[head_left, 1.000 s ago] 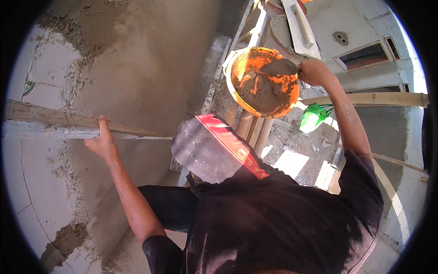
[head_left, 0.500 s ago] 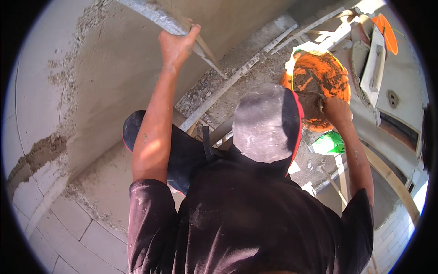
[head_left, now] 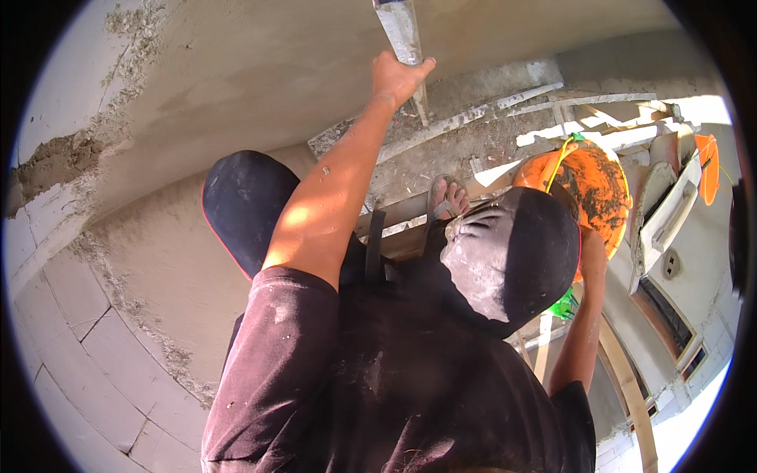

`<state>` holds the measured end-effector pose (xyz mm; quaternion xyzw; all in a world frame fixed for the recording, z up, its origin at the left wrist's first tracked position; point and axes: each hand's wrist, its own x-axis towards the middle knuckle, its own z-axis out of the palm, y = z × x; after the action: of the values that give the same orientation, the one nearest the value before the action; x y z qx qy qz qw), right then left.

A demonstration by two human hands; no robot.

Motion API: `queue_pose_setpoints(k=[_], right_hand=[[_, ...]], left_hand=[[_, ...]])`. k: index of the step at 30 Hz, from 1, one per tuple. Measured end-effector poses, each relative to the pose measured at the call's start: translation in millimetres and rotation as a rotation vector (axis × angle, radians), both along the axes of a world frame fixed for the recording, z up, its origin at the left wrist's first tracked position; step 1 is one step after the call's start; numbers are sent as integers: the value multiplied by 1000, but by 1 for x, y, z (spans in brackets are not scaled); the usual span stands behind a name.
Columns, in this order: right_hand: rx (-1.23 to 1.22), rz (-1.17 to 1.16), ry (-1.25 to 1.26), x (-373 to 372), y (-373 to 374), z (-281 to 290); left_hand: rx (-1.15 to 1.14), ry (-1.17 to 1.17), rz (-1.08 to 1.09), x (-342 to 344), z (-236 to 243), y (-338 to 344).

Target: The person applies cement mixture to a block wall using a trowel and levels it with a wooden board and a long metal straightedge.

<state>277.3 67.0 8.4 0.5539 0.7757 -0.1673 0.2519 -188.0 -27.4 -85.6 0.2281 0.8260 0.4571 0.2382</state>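
My left hand (head_left: 398,79), arm stretched out, is closed round a long, plaster-smeared straightedge (head_left: 400,31) near the plastered wall. The bar runs out of the top of the picture, and its far end points down toward the floor strip. My right hand (head_left: 593,240) is at the near side of an orange bucket (head_left: 603,169) streaked with grey mortar. The fingers look curled, but my dusty right knee (head_left: 512,264) partly covers them and hides what they hold. A yellow handle (head_left: 558,162) stands over the bucket's left rim.
Freshly plastered wall (head_left: 260,87) rises on the left and ahead, with bare blocks (head_left: 118,347) below left. Wooden strips (head_left: 473,118) and debris lie on the floor by my foot (head_left: 449,197). A white-edged board (head_left: 670,209) and an orange object (head_left: 707,169) stand on the right.
My view has turned. In the picture the straightedge stands steeper, further right. My right hand, earlier inside the bucket at the grey mortar, now appears lower at its near side, partly behind my knee.
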Motion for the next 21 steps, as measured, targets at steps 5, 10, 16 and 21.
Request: queue_pose_setpoints(k=[5,10,16,21], right_hand=[[42,-59,247,27,-24,3],[-21,-145,365,68,-23,-34],[141,-21,188,39,-36,-17],[-2,-219,-35,6,-33,12]], left_hand=[[-12,-98,128,5,-51,-1],[-77,-171,244,0,-125,-2],[-17,-72,370,-46,-172,-6],[-91,-198,254,-59,-165,20]])
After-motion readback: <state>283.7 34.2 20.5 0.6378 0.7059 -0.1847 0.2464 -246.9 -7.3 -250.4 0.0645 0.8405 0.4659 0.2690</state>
